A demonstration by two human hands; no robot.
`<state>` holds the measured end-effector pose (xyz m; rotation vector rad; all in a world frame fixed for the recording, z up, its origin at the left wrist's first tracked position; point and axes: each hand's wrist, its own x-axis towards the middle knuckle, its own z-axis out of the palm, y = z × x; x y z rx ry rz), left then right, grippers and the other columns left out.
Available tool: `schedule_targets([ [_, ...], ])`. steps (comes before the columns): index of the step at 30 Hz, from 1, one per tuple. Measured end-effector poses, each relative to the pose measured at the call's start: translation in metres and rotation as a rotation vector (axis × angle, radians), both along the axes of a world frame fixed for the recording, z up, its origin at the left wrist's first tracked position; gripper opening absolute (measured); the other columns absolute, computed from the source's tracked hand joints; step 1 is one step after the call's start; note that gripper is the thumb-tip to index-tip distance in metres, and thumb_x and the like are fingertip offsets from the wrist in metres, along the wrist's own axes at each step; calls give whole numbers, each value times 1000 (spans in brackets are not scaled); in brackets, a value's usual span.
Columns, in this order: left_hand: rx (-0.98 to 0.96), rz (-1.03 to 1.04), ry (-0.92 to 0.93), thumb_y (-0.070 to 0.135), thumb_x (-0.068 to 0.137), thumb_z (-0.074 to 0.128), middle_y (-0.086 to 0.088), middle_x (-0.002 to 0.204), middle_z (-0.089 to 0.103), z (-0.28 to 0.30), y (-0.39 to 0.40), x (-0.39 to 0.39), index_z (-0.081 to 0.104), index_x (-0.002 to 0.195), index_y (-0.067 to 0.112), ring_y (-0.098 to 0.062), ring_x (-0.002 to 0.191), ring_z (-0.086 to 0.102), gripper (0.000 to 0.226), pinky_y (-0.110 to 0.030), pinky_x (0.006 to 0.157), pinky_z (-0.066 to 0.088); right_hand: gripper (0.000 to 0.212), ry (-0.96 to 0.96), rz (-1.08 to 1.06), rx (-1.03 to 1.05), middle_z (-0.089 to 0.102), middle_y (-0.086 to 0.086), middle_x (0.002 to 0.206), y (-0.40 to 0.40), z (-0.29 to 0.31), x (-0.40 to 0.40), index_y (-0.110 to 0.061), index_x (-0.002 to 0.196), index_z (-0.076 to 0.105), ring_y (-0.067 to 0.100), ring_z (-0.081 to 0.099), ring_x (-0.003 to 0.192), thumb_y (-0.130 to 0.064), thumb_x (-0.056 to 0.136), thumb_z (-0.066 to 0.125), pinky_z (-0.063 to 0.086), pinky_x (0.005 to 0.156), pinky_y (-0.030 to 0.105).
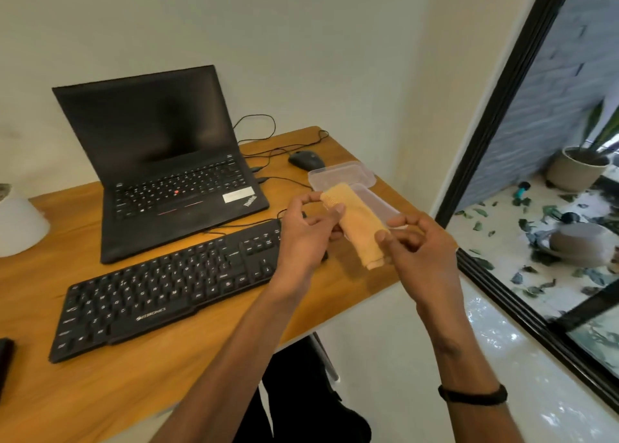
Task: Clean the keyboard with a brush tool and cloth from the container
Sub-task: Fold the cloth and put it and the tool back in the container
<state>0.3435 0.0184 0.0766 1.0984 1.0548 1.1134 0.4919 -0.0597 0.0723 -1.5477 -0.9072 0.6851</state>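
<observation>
I have the folded orange cloth point(360, 228) up in the air between both hands, above the desk's point(100, 385) right end. My left hand point(308, 231) pinches its top end; my right hand point(415, 241) pinches the lower part. The container point(341, 174) sits open behind them. I see no brush. The keyboard point(167, 288) looks untouched, so I judge wiping hasn't begun.

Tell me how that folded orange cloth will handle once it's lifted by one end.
The folded orange cloth is probably soft and floppy: its lower end droops past the right hand. It looks light, pinched only by fingertips of the left hand. Likely unfolds if shaken.
</observation>
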Motion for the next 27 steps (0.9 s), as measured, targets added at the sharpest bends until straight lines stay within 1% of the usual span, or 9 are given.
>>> schedule_targets([
  [3,14,-15,-10,22,95,75,-7,96,79,1,22,18,57,121,24,-18,85,77,32,-36,83,64,16,-134,1,4,75,-5,91,25,5,19,-28,105,67,9,71,84,-19,93,73,49,60,15],
  [5,31,-8,2,21,95,75,-8,96,78,0,34,25,58,118,23,-16,83,77,28,-34,81,64,15,-241,10,-13,73,-7,98,40,4,29,-29,104,66,8,69,90,-19,94,71,48,66,18],
  [8,61,19,88,23,95,75,-9,96,78,-3,52,32,61,119,18,-14,79,77,28,-31,76,64,15,-324,-8,-57,69,-12,94,61,1,34,-29,103,65,5,66,89,-19,93,70,52,71,25],
  [11,56,31,98,23,95,74,-12,100,77,-5,64,33,62,122,14,-15,80,78,31,-29,73,63,18,-346,-13,-61,70,-11,94,72,-3,35,-28,106,66,5,66,90,-20,92,71,55,76,28],
  [18,3,-9,37,21,96,73,-12,111,75,-13,69,31,61,127,14,-18,95,77,34,-33,80,64,23,-299,26,-29,72,-8,100,76,-9,29,-27,115,68,2,66,91,-21,93,72,50,67,17],
  [20,40,-23,104,23,95,74,-10,109,76,-17,66,29,62,128,16,-16,92,77,36,-33,82,64,22,-333,-4,-39,71,-8,101,76,-8,28,-26,114,69,1,64,91,-19,93,72,58,75,26],
  [23,50,-24,138,22,97,73,-7,106,77,-22,59,21,64,126,17,-15,88,77,31,-40,87,63,33,-359,56,-57,70,-8,108,72,-7,27,-27,125,67,2,64,96,-21,93,72,60,88,38],
  [25,35,-19,115,20,98,71,-5,103,78,-20,51,12,65,123,17,-15,88,77,26,-41,88,63,48,-332,186,-61,69,-10,113,67,-6,17,-33,134,60,5,65,100,-30,89,77,60,86,36],
  [27,27,-11,94,18,98,71,-3,101,79,-16,38,-3,65,122,17,-15,88,77,25,-35,83,63,62,-317,296,-64,63,-14,121,63,-6,-1,-39,138,54,6,62,106,-41,83,82,58,86,31],
])
